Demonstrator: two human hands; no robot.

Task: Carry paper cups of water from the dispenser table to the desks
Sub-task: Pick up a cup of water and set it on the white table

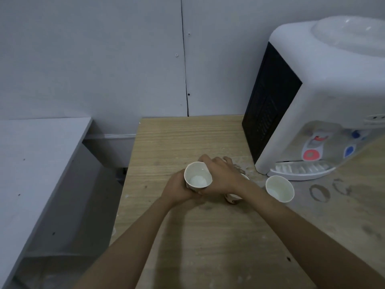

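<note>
Both our hands, left (177, 188) and right (220, 174), curl round a paper cup (198, 177): light, thin-walled, easily crushed; best held mid-wall, gently.

Third cup (234, 198) mostly behind right hand (223, 176)

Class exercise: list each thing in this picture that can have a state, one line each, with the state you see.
Held paper cup: upright, gripped by both hands, contents unclear.
Left hand: curled round the held cup from below.
Right hand: fingers wrapped on the cup's side.
Second paper cup: standing free on the wooden table, near the drip tray.
Third cup: mostly hidden under the right wrist.
Water dispenser: no cup under its taps.
</note>
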